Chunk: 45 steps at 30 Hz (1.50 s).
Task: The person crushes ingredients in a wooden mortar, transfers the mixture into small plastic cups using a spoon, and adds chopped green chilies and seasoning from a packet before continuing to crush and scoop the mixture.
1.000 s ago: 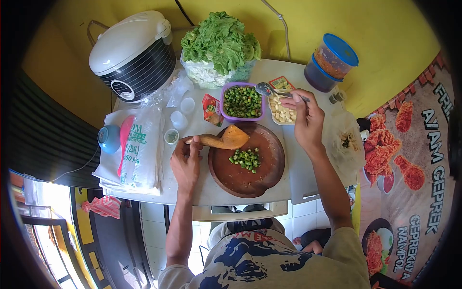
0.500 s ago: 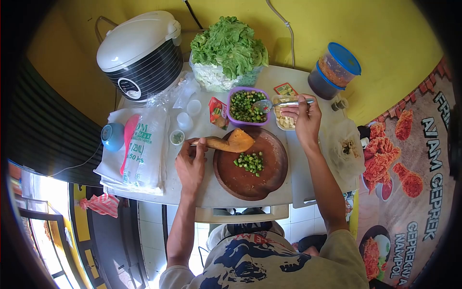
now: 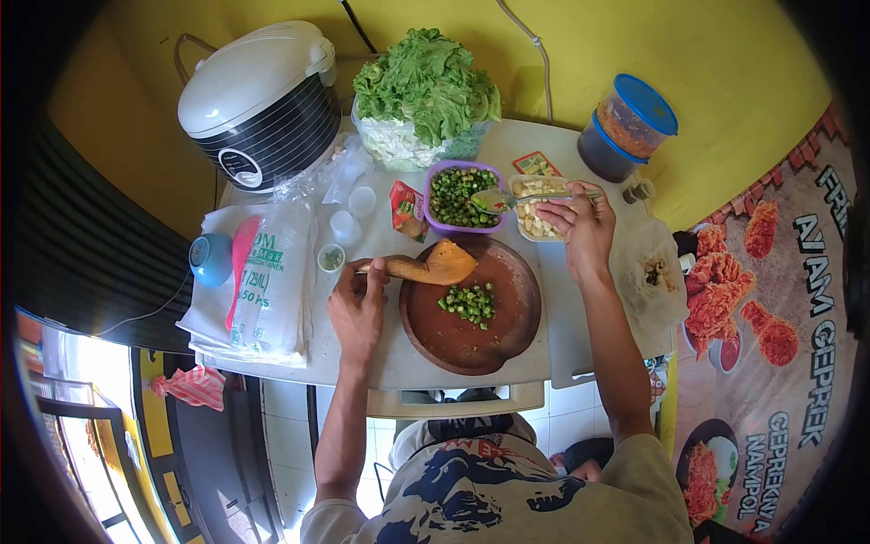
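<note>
My left hand (image 3: 359,313) is closed around the handle of a wooden pestle (image 3: 412,269). The pestle's broad orange-stained head hangs over the left rim of a round brown mortar (image 3: 426,340). Chopped green chillies (image 3: 468,305) lie in a small heap in the mortar. In my right hand (image 3: 587,231) a metal spoon (image 3: 535,197) is pinched by its handle. The spoon's bowl is at the right edge of a purple-rimmed tub (image 3: 430,218) full of chopped green chillies. Under the spoon handle sits a clear container of peeled garlic cloves (image 3: 538,222), partly covered by my right fingers.
Lettuce (image 3: 426,86) is piled in a clear tub at the back, beside a rice cooker (image 3: 263,100). Small plastic cups (image 3: 344,227) and a red sachet (image 3: 409,210) are left of the purple tub. Blue-lidded containers (image 3: 630,127) stand back right. A plastic pack (image 3: 263,335) lies left.
My right hand has shifted slightly right and downward, and the spoon's bowl has tipped a little. The left hand and pestle stay almost where they were.
</note>
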### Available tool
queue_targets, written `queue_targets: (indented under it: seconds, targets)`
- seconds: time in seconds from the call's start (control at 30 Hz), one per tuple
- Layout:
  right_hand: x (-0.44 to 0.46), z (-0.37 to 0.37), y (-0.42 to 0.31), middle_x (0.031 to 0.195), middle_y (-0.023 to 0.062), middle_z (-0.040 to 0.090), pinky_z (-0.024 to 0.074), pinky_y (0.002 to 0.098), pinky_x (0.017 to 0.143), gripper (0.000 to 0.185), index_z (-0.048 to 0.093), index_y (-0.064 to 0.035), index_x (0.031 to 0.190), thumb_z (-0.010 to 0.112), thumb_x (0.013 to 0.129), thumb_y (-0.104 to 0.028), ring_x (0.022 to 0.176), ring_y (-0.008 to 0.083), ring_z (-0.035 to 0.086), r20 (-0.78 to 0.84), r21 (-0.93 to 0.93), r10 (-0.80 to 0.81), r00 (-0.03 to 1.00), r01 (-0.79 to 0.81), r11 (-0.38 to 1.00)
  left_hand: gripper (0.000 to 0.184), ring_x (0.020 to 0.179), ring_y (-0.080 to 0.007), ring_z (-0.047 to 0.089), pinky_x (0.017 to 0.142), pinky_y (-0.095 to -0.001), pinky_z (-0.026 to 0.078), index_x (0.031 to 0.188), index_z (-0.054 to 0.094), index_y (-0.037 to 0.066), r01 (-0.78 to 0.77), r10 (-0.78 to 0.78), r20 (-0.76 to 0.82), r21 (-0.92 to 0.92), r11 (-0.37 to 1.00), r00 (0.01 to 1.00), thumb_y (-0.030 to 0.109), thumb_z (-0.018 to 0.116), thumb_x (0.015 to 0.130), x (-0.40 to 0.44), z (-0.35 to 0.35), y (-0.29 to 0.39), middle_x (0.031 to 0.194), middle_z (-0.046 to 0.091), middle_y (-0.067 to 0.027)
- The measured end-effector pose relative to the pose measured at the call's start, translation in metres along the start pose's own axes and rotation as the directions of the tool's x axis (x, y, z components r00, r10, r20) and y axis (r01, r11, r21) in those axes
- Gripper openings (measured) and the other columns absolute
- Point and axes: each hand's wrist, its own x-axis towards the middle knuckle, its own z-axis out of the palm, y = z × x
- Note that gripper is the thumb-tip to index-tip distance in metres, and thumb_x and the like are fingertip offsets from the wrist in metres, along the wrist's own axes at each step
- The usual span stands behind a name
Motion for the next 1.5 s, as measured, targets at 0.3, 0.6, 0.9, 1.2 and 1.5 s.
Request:
queue_targets:
  seconds: [0.3, 0.6, 0.9, 1.2, 1.5]
  targets:
    - [-0.067, -0.031, -0.021, 0.088, 0.0173, 0.065, 0.0614, 0.0374, 0.070, 0.018, 0.050, -0.0009, 0.110, 0.049, 0.103, -0.018, 0.078, 0.0277, 0.072, 0.133, 0.002, -0.004, 0.991, 0.003, 1.000, 0.041, 0.070, -0.0155, 0.068, 0.063, -0.0289, 0.056, 0.103, 0.067, -0.003, 0.009, -0.009, 0.003, 0.006, 1.000, 1.000, 0.037, 0.063, 0.095, 0.001, 0.000, 0.002, 0.078, 0.071, -0.0113]
    - [-0.122, -0.042, -0.002, 0.098, 0.0203, 0.063, 0.0611, 0.0401, 0.078, 0.018, 0.048, 0.0036, 0.111, 0.041, 0.105, -0.012, 0.088, 0.0294, 0.071, 0.349, -0.228, -0.159, 0.924, 0.248, 0.941, 0.043, 0.074, -0.0164, 0.068, 0.064, -0.0294, 0.056, 0.104, 0.066, -0.004, 0.016, -0.016, 0.019, -0.001, 1.000, 1.000, 0.039, 0.062, 0.096, 0.000, 0.000, 0.001, 0.080, 0.071, -0.0128]
    - [-0.122, -0.045, -0.001, 0.100, 0.0210, 0.063, 0.0609, 0.0410, 0.078, 0.018, 0.049, 0.0042, 0.111, 0.041, 0.105, -0.011, 0.087, 0.0294, 0.071, 0.416, -0.217, -0.233, 0.879, 0.345, 0.913, 0.044, 0.075, -0.0163, 0.068, 0.065, -0.0296, 0.056, 0.104, 0.065, -0.004, 0.015, -0.015, 0.025, 0.001, 1.000, 1.000, 0.039, 0.063, 0.096, 0.000, 0.000, 0.001, 0.081, 0.071, -0.0128]
    - [-0.122, -0.049, -0.004, 0.100, 0.0197, 0.065, 0.0591, 0.0352, 0.080, 0.017, 0.055, 0.0067, 0.112, 0.044, 0.101, 0.001, 0.089, 0.0255, 0.071, 0.360, -0.304, -0.334, 0.871, 0.447, 0.841, 0.042, 0.075, -0.0158, 0.068, 0.064, -0.0292, 0.056, 0.104, 0.066, -0.004, 0.017, -0.017, 0.020, 0.013, 1.000, 1.000, 0.037, 0.063, 0.096, -0.001, 0.000, 0.002, 0.081, 0.071, -0.0122]
    - [-0.128, -0.052, -0.005, 0.101, 0.0215, 0.066, 0.0579, 0.0344, 0.081, 0.017, 0.057, 0.0060, 0.111, 0.046, 0.098, 0.007, 0.089, 0.0255, 0.070, 0.429, -0.322, -0.336, 0.839, 0.489, 0.811, 0.044, 0.076, -0.0153, 0.068, 0.064, -0.0293, 0.056, 0.103, 0.067, -0.004, 0.015, -0.015, 0.023, 0.005, 1.000, 1.000, 0.039, 0.063, 0.095, -0.001, 0.000, 0.001, 0.081, 0.071, -0.0120]
